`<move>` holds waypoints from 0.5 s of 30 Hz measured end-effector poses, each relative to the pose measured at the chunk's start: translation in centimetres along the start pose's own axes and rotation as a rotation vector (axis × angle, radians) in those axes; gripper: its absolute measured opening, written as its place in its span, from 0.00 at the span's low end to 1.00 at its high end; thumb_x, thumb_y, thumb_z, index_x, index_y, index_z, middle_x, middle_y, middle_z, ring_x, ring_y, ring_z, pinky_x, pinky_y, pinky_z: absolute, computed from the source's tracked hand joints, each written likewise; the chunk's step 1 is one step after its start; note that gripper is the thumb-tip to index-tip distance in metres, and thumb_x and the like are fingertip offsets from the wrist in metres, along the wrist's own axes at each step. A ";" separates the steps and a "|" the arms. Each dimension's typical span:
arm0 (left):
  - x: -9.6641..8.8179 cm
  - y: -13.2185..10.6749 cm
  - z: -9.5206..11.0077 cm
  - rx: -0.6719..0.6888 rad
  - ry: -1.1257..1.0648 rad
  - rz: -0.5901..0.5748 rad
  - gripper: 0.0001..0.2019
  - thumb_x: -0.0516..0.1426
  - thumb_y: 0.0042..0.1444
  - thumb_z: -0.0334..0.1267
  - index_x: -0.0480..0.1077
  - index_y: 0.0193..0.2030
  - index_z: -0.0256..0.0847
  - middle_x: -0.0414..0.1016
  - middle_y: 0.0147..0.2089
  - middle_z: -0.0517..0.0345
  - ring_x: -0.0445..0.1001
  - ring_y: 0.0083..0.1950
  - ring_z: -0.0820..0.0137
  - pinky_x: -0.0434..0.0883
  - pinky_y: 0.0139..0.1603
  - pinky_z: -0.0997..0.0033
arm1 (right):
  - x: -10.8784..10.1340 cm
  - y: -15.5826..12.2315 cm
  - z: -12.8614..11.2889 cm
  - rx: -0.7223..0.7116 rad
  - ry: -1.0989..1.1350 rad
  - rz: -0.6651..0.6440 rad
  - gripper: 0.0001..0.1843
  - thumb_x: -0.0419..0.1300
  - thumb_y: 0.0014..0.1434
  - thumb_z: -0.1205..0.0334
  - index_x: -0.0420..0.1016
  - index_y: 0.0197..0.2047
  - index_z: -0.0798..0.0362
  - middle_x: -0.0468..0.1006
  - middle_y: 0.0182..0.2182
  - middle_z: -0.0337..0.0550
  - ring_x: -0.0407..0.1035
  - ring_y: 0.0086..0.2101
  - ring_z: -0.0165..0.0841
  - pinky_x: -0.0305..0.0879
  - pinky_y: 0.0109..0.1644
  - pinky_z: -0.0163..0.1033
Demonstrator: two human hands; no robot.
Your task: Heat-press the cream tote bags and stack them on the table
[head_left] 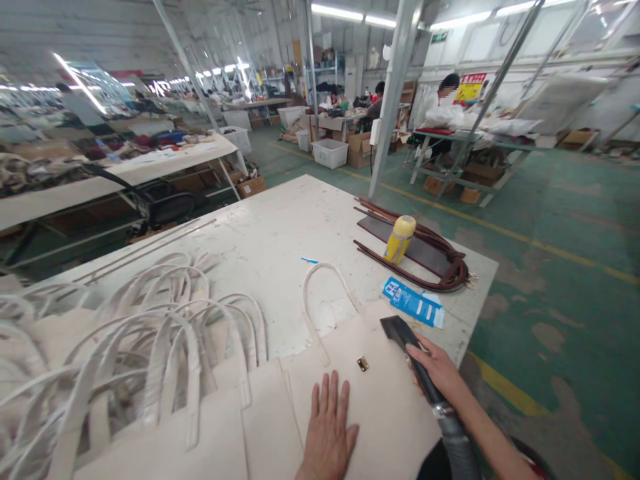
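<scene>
My left hand (328,427) lies flat with fingers stretched on a cream bag (395,400) at the table's near edge. A looped handle (306,307) rises from the bag's far side, and a small gold metal fitting (363,364) sits on its face. Wrapped around a black vacuum nozzle (420,367) is my right hand (440,370). The nozzle's flat mouth is over the bag's far right corner; I cannot tell whether it touches. A ribbed hose (457,440) runs from the nozzle toward me.
Many cream bags with looped handles (165,340) are piled on the left of the white table (280,227). A yellow bottle (400,239), brown straps (450,270) and a blue packet (414,302) lie at the right. A metal post (393,100) stands beyond; people work at tables behind.
</scene>
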State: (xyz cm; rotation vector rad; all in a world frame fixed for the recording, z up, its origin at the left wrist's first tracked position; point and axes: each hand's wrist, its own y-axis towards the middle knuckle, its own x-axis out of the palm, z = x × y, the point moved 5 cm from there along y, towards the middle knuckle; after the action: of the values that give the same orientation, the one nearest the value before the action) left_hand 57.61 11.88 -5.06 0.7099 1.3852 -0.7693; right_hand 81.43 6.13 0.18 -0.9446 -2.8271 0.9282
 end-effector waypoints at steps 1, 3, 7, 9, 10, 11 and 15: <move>0.0 0.0 -0.1 0.012 -0.001 -0.007 0.36 0.52 0.50 0.40 0.37 0.64 0.43 0.34 0.66 0.49 0.35 0.65 0.54 0.45 0.60 0.47 | -0.7 -0.4 0.4 0.007 0.009 0.019 0.36 0.53 0.51 0.48 0.48 0.61 0.47 0.68 0.17 0.32 0.66 0.14 0.30 0.63 0.13 0.34; -0.1 -0.1 -0.4 0.034 -0.006 -0.021 0.36 0.52 0.50 0.40 0.37 0.64 0.43 0.34 0.66 0.50 0.35 0.65 0.55 0.45 0.60 0.48 | -2.1 -1.3 1.2 0.021 0.028 0.037 0.37 0.54 0.50 0.48 0.49 0.61 0.48 0.69 0.17 0.33 0.65 0.13 0.30 0.63 0.13 0.34; -0.1 0.1 -1.4 0.057 -0.008 -0.040 0.35 0.52 0.51 0.40 0.39 0.63 0.44 0.34 0.66 0.50 0.35 0.65 0.55 0.45 0.61 0.48 | -3.7 -2.0 2.1 0.052 0.033 0.069 0.38 0.56 0.49 0.47 0.50 0.60 0.49 0.69 0.16 0.33 0.64 0.13 0.30 0.61 0.12 0.34; 0.0 0.4 -1.6 0.065 -0.007 -0.036 0.30 0.49 0.54 0.39 0.43 0.63 0.45 0.35 0.66 0.51 0.36 0.65 0.56 0.45 0.60 0.48 | -3.7 -1.6 1.8 0.060 0.023 0.076 0.38 0.56 0.48 0.47 0.50 0.60 0.49 0.69 0.16 0.32 0.64 0.12 0.29 0.61 0.12 0.33; 0.0 0.5 -1.7 0.057 -0.006 -0.031 0.27 0.48 0.55 0.38 0.46 0.62 0.45 0.35 0.66 0.51 0.37 0.65 0.56 0.44 0.60 0.47 | -3.5 -1.2 1.3 0.061 0.014 0.067 0.38 0.56 0.48 0.47 0.50 0.60 0.49 0.68 0.16 0.32 0.64 0.12 0.29 0.61 0.12 0.33; 0.1 0.7 -1.8 0.041 -0.006 -0.025 0.25 0.47 0.56 0.38 0.49 0.61 0.46 0.35 0.66 0.51 0.37 0.65 0.56 0.44 0.60 0.46 | -3.2 -0.7 0.8 0.060 0.004 0.052 0.38 0.56 0.48 0.48 0.51 0.60 0.49 0.69 0.16 0.32 0.64 0.12 0.29 0.61 0.12 0.33; 0.2 1.3 -1.7 -0.027 -0.012 -0.021 0.25 0.50 0.53 0.43 0.54 0.58 0.45 0.34 0.66 0.47 0.36 0.64 0.50 0.43 0.58 0.41 | -1.9 1.8 -1.7 0.059 -0.032 0.002 0.35 0.55 0.49 0.49 0.53 0.59 0.49 0.68 0.15 0.32 0.64 0.13 0.29 0.61 0.12 0.32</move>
State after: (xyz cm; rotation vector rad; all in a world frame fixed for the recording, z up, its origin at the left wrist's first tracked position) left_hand 57.70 13.94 -5.37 0.6696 1.3918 -0.7682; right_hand 84.28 7.15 0.85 -0.9352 -2.8079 1.0299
